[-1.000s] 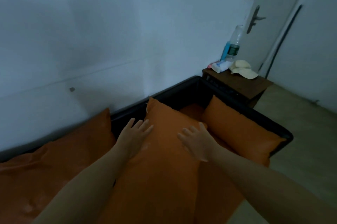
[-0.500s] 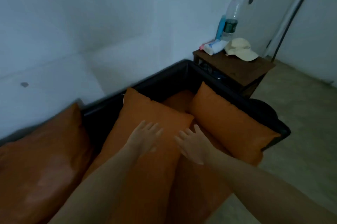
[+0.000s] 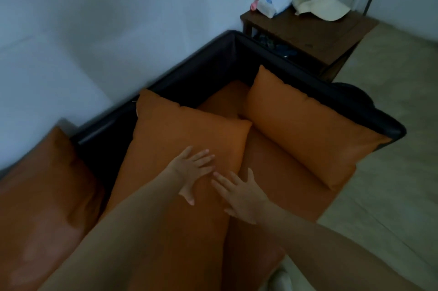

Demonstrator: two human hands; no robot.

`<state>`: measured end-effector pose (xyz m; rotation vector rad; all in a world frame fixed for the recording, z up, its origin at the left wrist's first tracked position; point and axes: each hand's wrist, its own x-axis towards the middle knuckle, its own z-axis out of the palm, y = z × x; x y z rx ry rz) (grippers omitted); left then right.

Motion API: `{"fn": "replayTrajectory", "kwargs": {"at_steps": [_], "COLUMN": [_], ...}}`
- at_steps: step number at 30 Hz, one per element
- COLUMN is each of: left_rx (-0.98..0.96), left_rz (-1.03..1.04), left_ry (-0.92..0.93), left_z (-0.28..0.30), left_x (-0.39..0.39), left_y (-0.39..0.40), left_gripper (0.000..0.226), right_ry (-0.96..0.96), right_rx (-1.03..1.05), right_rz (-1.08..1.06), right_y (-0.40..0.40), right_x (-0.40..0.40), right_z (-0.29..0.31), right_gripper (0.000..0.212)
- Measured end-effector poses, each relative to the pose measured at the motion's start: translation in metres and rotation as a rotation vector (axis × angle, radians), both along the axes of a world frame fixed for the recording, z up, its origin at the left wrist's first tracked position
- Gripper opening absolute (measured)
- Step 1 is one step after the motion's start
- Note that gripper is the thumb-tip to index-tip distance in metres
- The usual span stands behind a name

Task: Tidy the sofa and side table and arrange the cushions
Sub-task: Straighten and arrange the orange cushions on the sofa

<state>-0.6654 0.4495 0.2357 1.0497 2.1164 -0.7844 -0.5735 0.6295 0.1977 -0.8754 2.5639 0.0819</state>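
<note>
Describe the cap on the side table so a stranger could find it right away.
Find the dark wooden side table beyond the sofa's black armrest. The cream cap lies at its back, beside a white packet; it is the only soft, pale-yellow thing there.

Both bare forearms extend forward. Left hand (image 3: 193,171) lies palm down, fingers straight and spread. Right hand (image 3: 241,197) lies just beside it, palm down, fingers straight, thumb raised.
</note>
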Motion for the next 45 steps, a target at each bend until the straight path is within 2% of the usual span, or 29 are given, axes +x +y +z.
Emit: {"fn": "replayTrajectory", "kwargs": {"at_steps": [5,10,13,15,19,22,26,31,36,39,41,43,45], "left_rx": [0.096,0.21,0.381,0.422,0.463,0.479,0.56,0.644,0.725,0.712,0.72,0.685,0.561], "left_rz": [-0.016,-0.132,-0.173,-0.186,-0.208,-0.204,-0.141,0.077,0.282,0.3,0.309,0.297,0.336], "left_ry": [-0.052,0.059,0.153,0.162,0.184,0.222,0.23,0.232,0.28,0.321,0.336,0.328,0.276], "left_z": [-0.019,-0.048,-0.063,-0.071,-0.08,-0.076,-0.055,-0.024,0.005,0.01,0.012,0.007,-0.001], "left_x": [-0.026,-0.027,-0.029,-0.029,-0.028,-0.024,-0.016,0.006,0.012,0.013,0.011,0.005,-0.005], "left_y": [-0.033,-0.073,-0.088,-0.094,-0.096,-0.097,-0.101,-0.107,-0.09,-0.067,-0.049,-0.033,-0.015], "left_gripper": [0.131,0.114,0.085,0.07,0.064,0.062,0.054,0.052,0.056,0.059,0.058,0.056,0.055], "right_ry": [-0.069,0.02,0.092,0.136,0.178,0.201,0.293,0.397,0.423,0.362,0.332,0.181,0.105], "right_rx": [-0.011,-0.03,-0.04,-0.067,-0.129,-0.181,-0.098,0.014,0.201,0.271,0.283,0.364,0.294], "right_rz": [-0.047,0.019,0.061,0.088,0.16,0.266,0.532,0.838,1.045,0.928,0.752,0.479,0.121], "right_y": [-0.025,-0.044,-0.054,-0.055,-0.048,-0.037,-0.027,-0.031,-0.021,0.005,0.029,0.051,0.066], "right_x": [-0.009,-0.019,-0.027,-0.028,-0.024,-0.03,-0.047,-0.074,-0.104,-0.118,-0.121,-0.112,-0.098], "right_z": [-0.031,-0.057,-0.076,-0.079,-0.072,-0.06,-0.026,0.031,0.097,0.123,0.118,0.099,0.075], "right_gripper": [0.099,0.108,0.095,0.082,0.067,0.065,0.054,0.039,0.044,0.045,0.045,0.048,0.048]}}
